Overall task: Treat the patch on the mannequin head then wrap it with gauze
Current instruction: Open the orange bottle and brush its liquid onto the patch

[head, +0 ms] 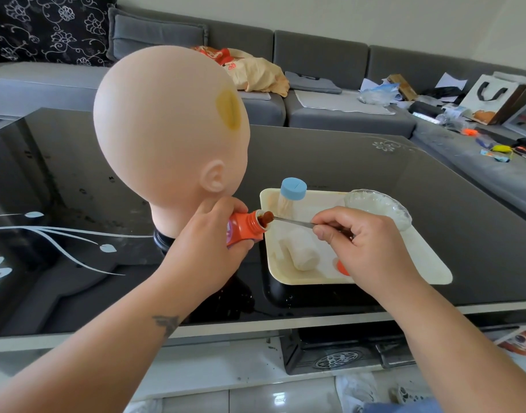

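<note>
A bald mannequin head (pixel 163 126) stands on the black glass table, with a yellow-brown patch (pixel 227 107) on its upper right side. My left hand (pixel 214 234) grips an orange bottle (pixel 245 228), tilted with its open mouth to the right. My right hand (pixel 366 242) pinches metal tweezers (pixel 294 222) whose tip holds a dark red-brown cotton ball (pixel 267 217) at the bottle's mouth. A white gauze roll (pixel 302 248) lies on the cream tray (pixel 416 257) under my right hand.
On the tray also stand a swab container with a blue lid (pixel 293 189), a clear glass bowl (pixel 378 205) and an orange cap (pixel 342 268). A grey sofa (pixel 330 55) with scattered bags and clutter runs behind the black table (pixel 375 162).
</note>
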`<state>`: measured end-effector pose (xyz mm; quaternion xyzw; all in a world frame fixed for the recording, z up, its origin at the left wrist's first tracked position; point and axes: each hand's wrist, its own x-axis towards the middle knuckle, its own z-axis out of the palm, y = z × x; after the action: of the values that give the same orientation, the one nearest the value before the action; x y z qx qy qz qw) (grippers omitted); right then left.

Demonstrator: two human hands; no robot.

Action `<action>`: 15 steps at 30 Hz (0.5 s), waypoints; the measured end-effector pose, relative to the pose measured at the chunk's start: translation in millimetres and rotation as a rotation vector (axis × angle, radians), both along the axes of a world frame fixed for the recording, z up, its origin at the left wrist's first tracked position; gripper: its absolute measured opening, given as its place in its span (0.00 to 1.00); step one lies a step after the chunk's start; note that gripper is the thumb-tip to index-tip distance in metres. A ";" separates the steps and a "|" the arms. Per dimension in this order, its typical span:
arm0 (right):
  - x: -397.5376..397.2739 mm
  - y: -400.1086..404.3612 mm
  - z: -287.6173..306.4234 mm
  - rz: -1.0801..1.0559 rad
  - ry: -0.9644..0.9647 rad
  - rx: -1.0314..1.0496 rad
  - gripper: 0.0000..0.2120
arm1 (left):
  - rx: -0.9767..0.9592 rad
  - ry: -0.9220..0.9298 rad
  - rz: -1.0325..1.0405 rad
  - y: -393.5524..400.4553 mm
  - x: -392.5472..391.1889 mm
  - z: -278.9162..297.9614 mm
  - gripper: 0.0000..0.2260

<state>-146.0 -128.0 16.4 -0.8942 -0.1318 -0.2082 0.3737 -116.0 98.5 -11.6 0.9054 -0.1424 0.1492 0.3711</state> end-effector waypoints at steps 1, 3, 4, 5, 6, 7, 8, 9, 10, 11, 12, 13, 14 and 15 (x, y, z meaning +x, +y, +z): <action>0.6 -0.8 -0.7 -0.008 0.016 0.028 0.07 | -0.004 0.018 -0.005 -0.1 0.6 -0.6 0.18; 1.4 -2.1 -2.1 -0.018 0.050 0.078 0.07 | -0.016 0.070 -0.017 0.2 1.6 -1.7 0.16; 1.6 -2.1 -2.9 -0.018 0.063 0.091 0.07 | -0.019 0.091 -0.020 0.6 2.1 -2.5 0.16; 1.7 -1.8 -3.7 -0.015 0.075 0.099 0.07 | -0.015 0.106 -0.020 1.3 2.9 -3.5 0.16; 1.6 -1.3 -4.4 -0.011 0.085 0.107 0.08 | -0.008 0.121 -0.020 2.3 3.7 -4.4 0.16; 1.7 -0.6 -5.0 -0.010 0.095 0.116 0.08 | -0.007 0.145 -0.022 3.2 4.3 -4.6 0.16; 1.9 0.2 -5.4 -0.010 0.101 0.124 0.08 | -0.007 0.181 -0.028 4.4 4.9 -4.7 0.17; 2.0 0.9 -5.6 -0.010 0.103 0.129 0.08 | -0.003 0.229 -0.037 5.4 5.1 -4.5 0.18; 2.3 1.6 -5.7 -0.010 0.103 0.132 0.09 | 0.007 0.277 -0.043 6.2 4.8 -4.2 0.19; 2.5 2.4 -5.5 -0.009 0.102 0.136 0.09 | 0.021 0.318 -0.046 6.9 4.3 -4.3 0.20; 2.6 3.1 -5.2 -0.009 0.101 0.142 0.09 | 0.041 0.348 -0.045 7.5 4.2 -4.9 0.19; 2.7 3.9 -5.0 -0.010 0.101 0.147 0.09 | 0.063 0.370 -0.041 7.7 4.0 -5.8 0.18; 2.9 4.8 -4.7 -0.011 0.100 0.149 0.09 | 0.086 0.387 -0.036 7.7 4.1 -6.7 0.16; 2.9 5.6 -4.4 -0.010 0.099 0.147 0.09 | 0.106 0.401 -0.034 7.7 4.3 -7.4 0.16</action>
<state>-143.1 -122.4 12.0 -0.8742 -0.0930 -0.1749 0.4433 -111.7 106.2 -19.0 0.9327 -0.0886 -0.0479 0.3462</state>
